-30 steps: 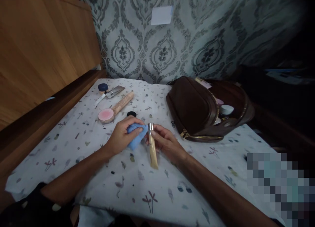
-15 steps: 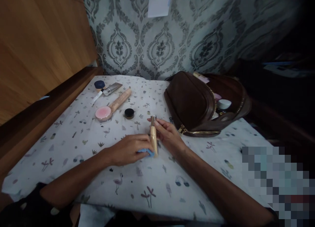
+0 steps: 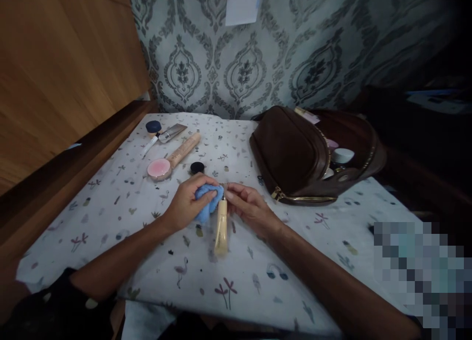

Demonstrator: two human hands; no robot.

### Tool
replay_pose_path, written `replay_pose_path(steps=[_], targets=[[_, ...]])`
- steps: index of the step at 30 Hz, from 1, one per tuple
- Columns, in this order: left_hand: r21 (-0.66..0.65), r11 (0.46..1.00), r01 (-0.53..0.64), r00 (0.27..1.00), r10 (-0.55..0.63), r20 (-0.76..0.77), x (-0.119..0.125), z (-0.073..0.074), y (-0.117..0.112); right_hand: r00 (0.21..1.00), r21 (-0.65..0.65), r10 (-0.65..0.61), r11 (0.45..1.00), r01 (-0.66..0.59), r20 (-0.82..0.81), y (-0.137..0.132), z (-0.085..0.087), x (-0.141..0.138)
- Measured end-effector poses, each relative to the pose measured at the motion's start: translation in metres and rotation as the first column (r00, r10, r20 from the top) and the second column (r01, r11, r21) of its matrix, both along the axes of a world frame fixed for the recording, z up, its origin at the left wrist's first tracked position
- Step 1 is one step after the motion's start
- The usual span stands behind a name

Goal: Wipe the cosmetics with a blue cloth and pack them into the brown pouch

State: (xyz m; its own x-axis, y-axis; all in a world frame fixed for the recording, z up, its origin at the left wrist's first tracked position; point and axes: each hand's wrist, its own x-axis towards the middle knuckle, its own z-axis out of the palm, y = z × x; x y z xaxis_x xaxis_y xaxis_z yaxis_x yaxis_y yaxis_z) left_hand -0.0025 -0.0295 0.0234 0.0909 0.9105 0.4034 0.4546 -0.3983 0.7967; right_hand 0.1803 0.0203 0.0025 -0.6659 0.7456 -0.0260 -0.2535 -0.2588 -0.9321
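Note:
A pale yellow cosmetic tube [image 3: 221, 229] with a shiny metallic cap hangs tilted over the table, its wide end toward me. My right hand [image 3: 252, 207] pinches it by the cap end. In my left hand [image 3: 190, 200] is a bunched blue cloth [image 3: 208, 202], pressed against the side of the cap. Just beyond my left fingers sits a small black-lidded jar [image 3: 197, 167], partly hidden by them.
A patterned cloth [image 3: 155, 251] covers the table. At the back left lie a pink round compact [image 3: 159, 169], a peach tube [image 3: 186, 148], a silver tube [image 3: 173, 132] and a dark-lidded jar [image 3: 153, 127]. An unzipped brown bag [image 3: 291, 153] holding cosmetics stands at right.
The blue cloth has moved up from the tube's lower end to its cap, with my left hand. The tube has tilted, its lower end now nearer me.

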Motion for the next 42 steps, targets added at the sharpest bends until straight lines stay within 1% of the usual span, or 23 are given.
replay_pose_path(steps=[2, 4, 6, 8, 9, 11, 14, 15, 17, 19, 23, 26, 28, 31, 33, 36, 39, 42], targets=[[-0.013, 0.999, 0.042, 0.999, -0.042, -0.017, 0.001, 0.0, -0.001, 1.0, 0.0, -0.031, 1.0, 0.031, -0.004, 0.002, 0.0, 0.001], [-0.041, 0.993, 0.115, 0.992, -0.116, -0.038, 0.003, 0.001, -0.002, 0.995, -0.007, -0.104, 0.995, 0.104, -0.008, 0.006, 0.0, 0.004], [-0.078, 0.974, 0.215, 0.973, -0.22, -0.064, 0.004, 0.002, -0.002, 0.981, -0.018, -0.194, 0.981, 0.194, -0.022, 0.011, -0.001, 0.007], [-0.12, 0.943, 0.311, 0.943, -0.322, -0.084, 0.004, 0.003, -0.002, 0.96, -0.036, -0.277, 0.961, 0.275, -0.045, 0.017, -0.001, 0.009], [-0.138, 0.929, 0.344, 0.93, -0.357, -0.088, 0.004, 0.004, -0.002, 0.949, -0.05, -0.31, 0.95, 0.308, -0.054, 0.019, -0.001, 0.009], [-0.159, 0.916, 0.368, 0.921, -0.382, -0.071, 0.004, 0.005, -0.002, 0.935, -0.08, -0.348, 0.936, 0.343, -0.063, 0.021, 0.0, 0.009], [-0.222, 0.914, 0.34, 0.939, -0.343, 0.028, 0.004, 0.005, -0.004, 0.937, -0.106, -0.343, 0.936, 0.335, -0.068, 0.019, 0.001, 0.007], [-0.265, 0.905, 0.334, 0.942, -0.325, 0.077, 0.004, 0.005, -0.005, 0.941, -0.1, -0.332, 0.941, 0.325, -0.07, 0.018, 0.001, 0.006], [-0.358, 0.869, 0.341, 0.939, -0.296, 0.174, 0.005, 0.003, -0.005, 0.949, -0.066, -0.308, 0.951, 0.303, -0.073, 0.015, 0.001, 0.005], [-0.398, 0.852, 0.341, 0.936, -0.267, 0.23, 0.006, -0.001, -0.004, 0.957, -0.023, -0.281, 0.96, 0.28, -0.071, 0.014, 0.001, 0.003], [-0.351, 0.882, 0.316, 0.931, -0.218, 0.291, 0.008, -0.006, 0.0, 0.971, 0.069, -0.234, 0.969, 0.237, -0.048, 0.013, -0.001, 0.003], [-0.31, 0.89, 0.335, 0.907, -0.215, 0.363, 0.01, -0.008, 0.002, 0.97, 0.146, -0.244, 0.959, 0.243, -0.013, 0.013, -0.003, 0.003], [-0.293, 0.899, 0.325, 0.903, -0.204, 0.378, 0.01, -0.008, 0.003, 0.967, 0.186, -0.253, 0.951, 0.246, 0.014, 0.012, -0.004, 0.003], [-0.281, 0.919, 0.278, 0.91, -0.159, 0.383, 0.011, -0.01, 0.005, 0.968, 0.206, -0.249, 0.949, 0.238, 0.029, 0.01, -0.003, 0.003], [-0.292, 0.922, 0.254, 0.911, -0.127, 0.391, 0.011, -0.012, 0.006, 0.969, 0.205, -0.242, 0.951, 0.229, 0.04, 0.008, -0.003, 0.002], [-0.299, 0.932, 0.204, 0.911, -0.069, 0.407, 0.01, -0.014, 0.007, 0.981, 0.225, -0.186, 0.96, 0.168, 0.063, 0.005, -0.008, 0.001], [-0.281, 0.951, 0.13, 0.908, 0.0, 0.42, 0.008, -0.016, 0.008, 0.989, 0.266, -0.108, 0.961, 0.078, 0.097, 0.004, -0.018, 0.0], [-0.275, 0.957, 0.094, 0.904, 0.033, 0.425, 0.006, -0.018, 0.009, 0.991, 0.295, -0.039, 0.956, 0.0, 0.125, 0.003, -0.025, -0.001]])
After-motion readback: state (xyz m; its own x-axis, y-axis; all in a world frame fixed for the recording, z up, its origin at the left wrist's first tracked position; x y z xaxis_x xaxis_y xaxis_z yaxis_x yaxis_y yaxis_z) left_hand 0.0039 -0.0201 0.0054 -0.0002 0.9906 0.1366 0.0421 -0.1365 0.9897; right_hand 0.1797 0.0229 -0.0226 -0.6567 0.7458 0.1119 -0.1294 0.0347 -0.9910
